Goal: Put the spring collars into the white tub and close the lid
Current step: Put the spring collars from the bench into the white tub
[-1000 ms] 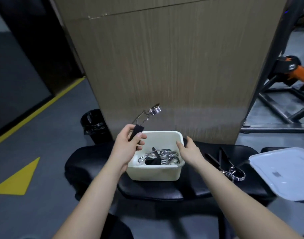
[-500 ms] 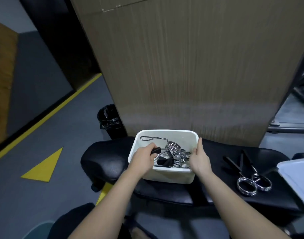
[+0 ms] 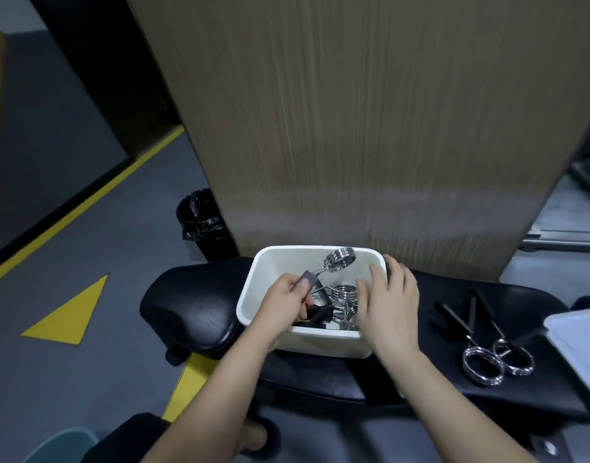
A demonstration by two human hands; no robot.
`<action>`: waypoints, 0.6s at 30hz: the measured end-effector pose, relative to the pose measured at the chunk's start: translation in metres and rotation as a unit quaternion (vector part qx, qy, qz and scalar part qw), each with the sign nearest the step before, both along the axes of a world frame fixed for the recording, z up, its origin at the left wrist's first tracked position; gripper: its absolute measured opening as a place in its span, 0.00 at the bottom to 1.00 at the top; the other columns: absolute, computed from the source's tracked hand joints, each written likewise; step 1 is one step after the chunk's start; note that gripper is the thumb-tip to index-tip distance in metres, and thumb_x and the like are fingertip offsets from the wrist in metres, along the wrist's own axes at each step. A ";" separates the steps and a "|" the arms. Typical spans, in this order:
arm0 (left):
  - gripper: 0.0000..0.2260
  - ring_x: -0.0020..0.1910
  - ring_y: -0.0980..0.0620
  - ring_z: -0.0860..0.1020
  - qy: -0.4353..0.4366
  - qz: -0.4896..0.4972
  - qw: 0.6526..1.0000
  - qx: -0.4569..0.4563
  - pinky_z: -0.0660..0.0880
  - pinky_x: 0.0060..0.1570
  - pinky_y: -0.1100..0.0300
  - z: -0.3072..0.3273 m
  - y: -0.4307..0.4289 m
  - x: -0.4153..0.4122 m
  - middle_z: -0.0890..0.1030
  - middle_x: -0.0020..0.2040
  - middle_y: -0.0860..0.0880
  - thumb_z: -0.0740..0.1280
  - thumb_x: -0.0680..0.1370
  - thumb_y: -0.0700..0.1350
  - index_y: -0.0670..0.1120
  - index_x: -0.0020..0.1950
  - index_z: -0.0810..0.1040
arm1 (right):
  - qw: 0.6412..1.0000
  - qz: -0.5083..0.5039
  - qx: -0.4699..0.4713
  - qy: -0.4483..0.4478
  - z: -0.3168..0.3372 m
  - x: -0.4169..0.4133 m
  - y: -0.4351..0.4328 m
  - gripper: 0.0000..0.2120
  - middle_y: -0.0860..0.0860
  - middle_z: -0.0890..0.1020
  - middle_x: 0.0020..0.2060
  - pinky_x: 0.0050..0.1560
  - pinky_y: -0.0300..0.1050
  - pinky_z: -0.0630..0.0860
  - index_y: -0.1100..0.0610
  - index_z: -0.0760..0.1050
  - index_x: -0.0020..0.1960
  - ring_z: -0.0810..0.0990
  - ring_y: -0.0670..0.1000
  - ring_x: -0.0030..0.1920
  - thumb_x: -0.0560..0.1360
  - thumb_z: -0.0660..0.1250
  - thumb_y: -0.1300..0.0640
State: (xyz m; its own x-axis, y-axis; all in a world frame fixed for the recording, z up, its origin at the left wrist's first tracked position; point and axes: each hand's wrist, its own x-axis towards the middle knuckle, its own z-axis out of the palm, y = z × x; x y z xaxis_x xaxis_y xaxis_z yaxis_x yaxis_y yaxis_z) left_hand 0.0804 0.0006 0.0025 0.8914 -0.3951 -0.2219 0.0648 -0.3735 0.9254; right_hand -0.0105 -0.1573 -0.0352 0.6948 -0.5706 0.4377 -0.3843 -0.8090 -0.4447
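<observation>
The white tub [image 3: 253,289] stands open on a black padded bench [image 3: 193,305]. My left hand [image 3: 287,299] reaches into the tub and grips the black handle of a spring collar [image 3: 340,259], whose chrome coil points up toward the tub's far wall. Several more collars [image 3: 345,294] lie inside. My right hand [image 3: 389,302] rests with fingers spread over the tub's right rim, holding nothing. Two more spring collars [image 3: 484,360] lie on the bench to the right. The white lid [image 3: 581,342] lies at the right edge of the view.
A wood-grain panel [image 3: 353,128] rises right behind the tub. A black-bagged bin [image 3: 201,225] stands on the grey floor to the left. Yellow floor markings [image 3: 66,315] lie left of the bench. Metal frame bars [image 3: 567,242] show at the far right.
My left hand brought the collar down from above into the tub, then tilted its coil up against the far wall. My right hand shifted from the rim's side to over its right edge.
</observation>
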 end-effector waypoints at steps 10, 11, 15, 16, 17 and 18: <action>0.14 0.24 0.51 0.64 0.246 0.022 0.942 -0.227 0.63 0.28 0.57 0.015 0.017 0.000 0.71 0.30 0.48 0.58 0.83 0.53 0.47 0.42 0.70 | 0.897 0.179 0.387 0.118 0.031 0.035 0.030 0.11 0.52 0.83 0.36 0.40 0.57 0.81 0.59 0.76 0.47 0.80 0.54 0.35 0.82 0.63 0.52; 0.15 0.25 0.49 0.68 0.172 0.008 0.974 -0.149 0.66 0.30 0.55 0.018 0.020 0.000 0.73 0.31 0.48 0.59 0.83 0.54 0.46 0.42 0.71 | 0.889 0.171 0.411 0.106 0.026 0.038 0.028 0.11 0.53 0.84 0.35 0.39 0.61 0.82 0.60 0.77 0.45 0.80 0.54 0.32 0.82 0.62 0.56; 0.14 0.51 0.47 0.74 -0.310 0.072 0.924 0.212 0.74 0.51 0.47 0.011 0.042 0.029 0.79 0.48 0.49 0.57 0.83 0.54 0.47 0.50 0.78 | 0.944 0.175 0.235 0.150 0.030 0.043 -0.004 0.14 0.54 0.83 0.33 0.32 0.50 0.75 0.56 0.76 0.39 0.76 0.55 0.30 0.83 0.61 0.59; 0.14 0.57 0.46 0.72 -0.318 0.084 0.921 0.209 0.73 0.56 0.46 0.008 0.047 0.035 0.79 0.55 0.48 0.57 0.83 0.54 0.47 0.56 0.78 | 0.950 0.180 0.182 0.177 0.033 0.046 -0.012 0.14 0.54 0.82 0.34 0.33 0.48 0.72 0.54 0.75 0.38 0.76 0.55 0.32 0.82 0.62 0.58; 0.16 0.63 0.46 0.70 -0.293 0.077 0.929 0.211 0.71 0.60 0.45 0.002 0.050 0.042 0.77 0.63 0.48 0.56 0.83 0.54 0.48 0.64 0.76 | 0.950 0.189 0.139 0.204 0.035 0.050 -0.019 0.14 0.53 0.82 0.34 0.36 0.47 0.70 0.52 0.75 0.38 0.76 0.55 0.35 0.82 0.63 0.58; 0.19 0.68 0.46 0.67 -0.261 0.050 0.937 0.225 0.69 0.64 0.45 -0.003 0.050 0.044 0.72 0.71 0.49 0.54 0.84 0.54 0.48 0.71 0.70 | 0.946 0.199 0.115 0.230 0.038 0.055 -0.023 0.13 0.51 0.81 0.35 0.39 0.45 0.69 0.52 0.78 0.39 0.77 0.55 0.38 0.81 0.64 0.57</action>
State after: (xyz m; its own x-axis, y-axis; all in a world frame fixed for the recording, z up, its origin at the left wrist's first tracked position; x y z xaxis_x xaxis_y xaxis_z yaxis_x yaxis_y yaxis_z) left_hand 0.1248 0.0502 -0.0010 0.9523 -0.2757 0.1311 -0.2984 -0.7497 0.5907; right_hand 0.0445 -0.1800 0.0026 0.9614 -0.2668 -0.0665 -0.2647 -0.8324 -0.4868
